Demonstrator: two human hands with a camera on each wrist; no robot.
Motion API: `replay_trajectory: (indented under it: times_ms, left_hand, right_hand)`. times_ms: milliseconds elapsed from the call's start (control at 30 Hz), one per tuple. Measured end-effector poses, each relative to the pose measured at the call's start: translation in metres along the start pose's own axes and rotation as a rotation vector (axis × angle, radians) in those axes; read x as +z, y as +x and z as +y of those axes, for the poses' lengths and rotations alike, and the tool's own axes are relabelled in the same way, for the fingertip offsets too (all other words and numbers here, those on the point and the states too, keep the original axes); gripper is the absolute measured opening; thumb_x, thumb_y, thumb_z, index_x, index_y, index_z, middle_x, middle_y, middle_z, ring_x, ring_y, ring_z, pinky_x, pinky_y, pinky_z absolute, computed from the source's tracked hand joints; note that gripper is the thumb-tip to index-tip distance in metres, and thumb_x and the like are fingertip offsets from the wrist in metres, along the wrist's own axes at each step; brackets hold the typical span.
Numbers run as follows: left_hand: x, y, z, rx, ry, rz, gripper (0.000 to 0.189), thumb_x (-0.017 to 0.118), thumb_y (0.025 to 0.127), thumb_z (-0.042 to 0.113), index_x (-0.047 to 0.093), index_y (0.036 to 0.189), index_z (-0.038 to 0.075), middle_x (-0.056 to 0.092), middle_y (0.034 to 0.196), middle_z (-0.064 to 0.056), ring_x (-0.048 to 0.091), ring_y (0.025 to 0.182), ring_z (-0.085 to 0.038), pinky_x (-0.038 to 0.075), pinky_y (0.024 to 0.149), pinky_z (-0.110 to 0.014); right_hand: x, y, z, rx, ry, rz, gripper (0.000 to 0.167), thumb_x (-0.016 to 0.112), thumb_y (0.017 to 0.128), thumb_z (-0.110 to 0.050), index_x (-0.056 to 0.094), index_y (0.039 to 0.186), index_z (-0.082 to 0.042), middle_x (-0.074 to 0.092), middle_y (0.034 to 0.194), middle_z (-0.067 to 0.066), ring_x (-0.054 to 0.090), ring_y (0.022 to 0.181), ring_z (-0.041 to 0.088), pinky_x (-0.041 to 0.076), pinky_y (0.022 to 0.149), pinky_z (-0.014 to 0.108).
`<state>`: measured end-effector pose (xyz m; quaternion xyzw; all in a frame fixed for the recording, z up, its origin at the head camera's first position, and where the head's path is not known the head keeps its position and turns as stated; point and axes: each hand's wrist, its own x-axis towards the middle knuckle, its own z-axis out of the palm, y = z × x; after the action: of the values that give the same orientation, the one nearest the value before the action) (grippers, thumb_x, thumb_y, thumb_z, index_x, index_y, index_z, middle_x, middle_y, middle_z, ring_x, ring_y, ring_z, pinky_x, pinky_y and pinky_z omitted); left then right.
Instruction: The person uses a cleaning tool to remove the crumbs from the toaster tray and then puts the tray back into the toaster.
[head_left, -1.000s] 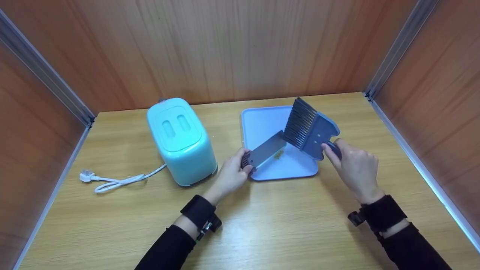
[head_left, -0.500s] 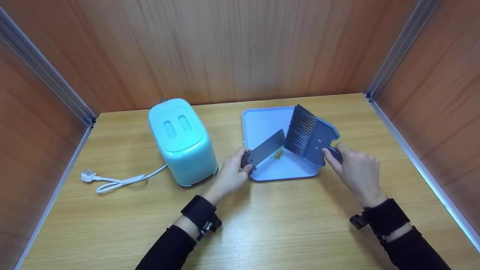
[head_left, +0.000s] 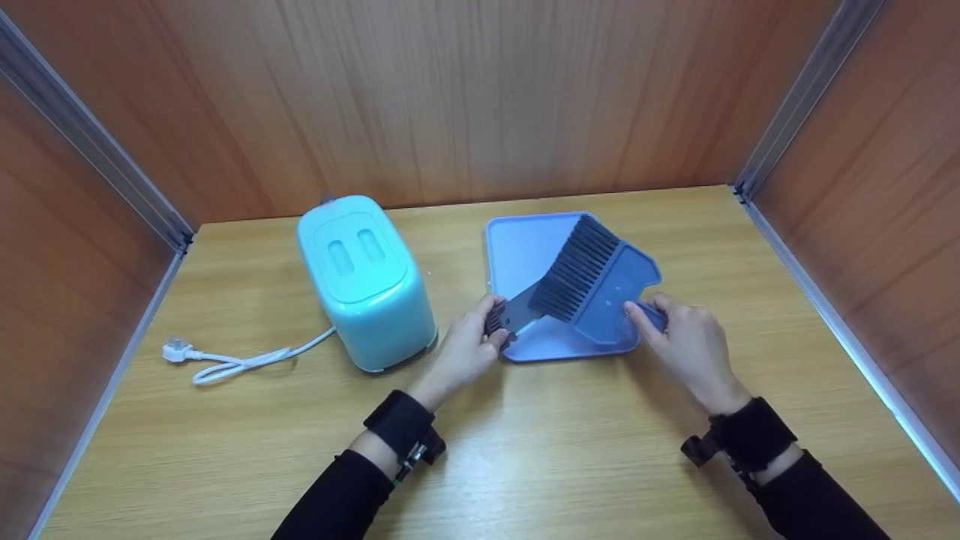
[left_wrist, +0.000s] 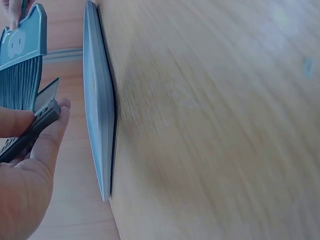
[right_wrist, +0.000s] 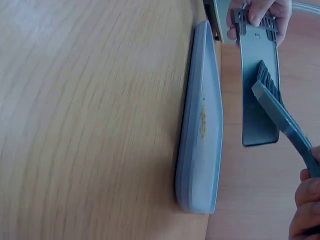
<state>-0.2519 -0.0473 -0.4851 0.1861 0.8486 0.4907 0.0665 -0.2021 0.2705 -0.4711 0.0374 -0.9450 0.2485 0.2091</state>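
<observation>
While a white plug and its looped cord lie at the left of the wooden table, the cord runs right to a turquoise toaster, slanting from far left to near right. Just right of it, the left hand pinches the slotted near-left end of a flat grey plate between thumb and fingers. The plate is raised above a blue tray, pointing to the far right. The right wrist view shows brownish crumbs lying in that tray. From the right, a blue brush reaches over the tray, its dark bristles across the plate and seemingly touching it. Farthest right, the right hand grips the brush's handle, fingers curled round it and thumb along it.
</observation>
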Motion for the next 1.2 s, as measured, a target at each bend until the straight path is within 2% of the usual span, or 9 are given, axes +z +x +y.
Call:
replay_trajectory:
  times_ms: [200, 367, 500, 600, 733, 833, 933, 1033, 1200]
  left_hand:
    - [-0.001, 0.001, -0.006, 0.025, 0.025, 0.023, 0.039, 0.063, 0.102, -0.002, 0.059, 0.14, 0.006, 0.074, 0.124, -0.019, 0.069, 0.111, -0.032, 0.057, 0.101, -0.051]
    - [-0.001, 0.001, -0.005, 0.008, 0.038, 0.026, 0.039, 0.063, 0.102, -0.002, 0.059, 0.14, 0.006, 0.074, 0.126, -0.018, 0.069, 0.114, -0.032, 0.057, 0.104, -0.051]
    - [-0.001, 0.001, -0.003, 0.009, 0.036, 0.028, 0.04, 0.063, 0.101, -0.003, 0.059, 0.14, 0.004, 0.074, 0.125, -0.019, 0.07, 0.113, -0.032, 0.057, 0.103, -0.05]
    - [-0.002, 0.001, -0.003, 0.017, 0.036, 0.031, 0.04, 0.062, 0.101, -0.004, 0.059, 0.14, 0.003, 0.074, 0.122, -0.019, 0.07, 0.111, -0.031, 0.057, 0.102, -0.049]
    - [-0.003, 0.001, -0.003, 0.007, 0.024, 0.026, 0.039, 0.062, 0.101, -0.004, 0.059, 0.139, 0.004, 0.073, 0.12, -0.018, 0.069, 0.11, -0.03, 0.058, 0.102, -0.048]
    - [-0.003, 0.001, -0.002, 0.002, 0.007, 0.019, 0.04, 0.062, 0.101, -0.005, 0.058, 0.14, 0.003, 0.073, 0.121, -0.019, 0.07, 0.11, -0.03, 0.058, 0.103, -0.047]
    - [-0.003, 0.001, -0.003, 0.012, 0.019, 0.02, 0.039, 0.062, 0.101, -0.004, 0.058, 0.14, 0.003, 0.073, 0.122, -0.019, 0.071, 0.111, -0.03, 0.058, 0.103, -0.048]
    - [-0.004, 0.001, -0.003, 0.008, 0.036, 0.027, 0.04, 0.062, 0.1, -0.003, 0.059, 0.14, 0.004, 0.074, 0.123, -0.019, 0.069, 0.111, -0.031, 0.057, 0.103, -0.049]
    - [-0.004, 0.0, -0.001, -0.012, 0.028, 0.031, 0.04, 0.062, 0.101, -0.003, 0.06, 0.14, 0.005, 0.073, 0.125, -0.019, 0.069, 0.114, -0.032, 0.056, 0.105, -0.05]
  right_hand:
    - [-0.006, -0.001, 0.014, -0.019, -0.142, 0.051, 0.042, 0.069, 0.105, -0.04, 0.068, 0.086, -0.003, 0.039, 0.057, -0.004, 0.035, 0.047, 0.013, 0.023, 0.044, 0.026]
    - [-0.015, 0.0, 0.019, -0.024, -0.224, 0.107, 0.042, 0.07, 0.105, -0.039, 0.07, 0.09, 0.0, 0.042, 0.055, 0.0, 0.037, 0.045, 0.017, 0.022, 0.042, 0.029]
    - [-0.019, 0.001, 0.016, -0.053, -0.226, 0.169, 0.041, 0.073, 0.103, -0.035, 0.067, 0.084, 0.0, 0.043, 0.055, 0.002, 0.036, 0.043, 0.018, 0.021, 0.042, 0.029]
    - [-0.018, 0.0, 0.011, -0.105, -0.205, 0.206, 0.039, 0.076, 0.101, -0.032, 0.066, 0.082, 0.0, 0.043, 0.054, 0.002, 0.034, 0.043, 0.016, 0.02, 0.043, 0.028]
    - [-0.012, -0.002, 0.004, -0.181, -0.179, 0.173, 0.035, 0.078, 0.1, -0.031, 0.069, 0.085, 0.0, 0.048, 0.054, 0.001, 0.033, 0.044, 0.01, 0.021, 0.042, 0.025]
    - [-0.007, -0.001, 0.002, -0.214, -0.2, 0.134, 0.036, 0.077, 0.101, -0.033, 0.07, 0.086, -0.001, 0.05, 0.055, 0.001, 0.033, 0.044, 0.009, 0.021, 0.043, 0.024]
    - [-0.006, 0.001, 0.005, -0.216, -0.25, 0.141, 0.038, 0.076, 0.102, -0.034, 0.067, 0.084, -0.001, 0.046, 0.054, 0.001, 0.031, 0.044, 0.01, 0.02, 0.044, 0.025]
    - [-0.009, 0.003, 0.011, -0.205, -0.293, 0.187, 0.04, 0.076, 0.102, -0.032, 0.063, 0.081, -0.001, 0.042, 0.052, 0.001, 0.029, 0.044, 0.013, 0.017, 0.044, 0.027]
    - [-0.016, 0.004, 0.014, -0.189, -0.294, 0.25, 0.039, 0.077, 0.101, -0.03, 0.061, 0.081, 0.0, 0.043, 0.052, 0.003, 0.031, 0.043, 0.015, 0.018, 0.044, 0.028]
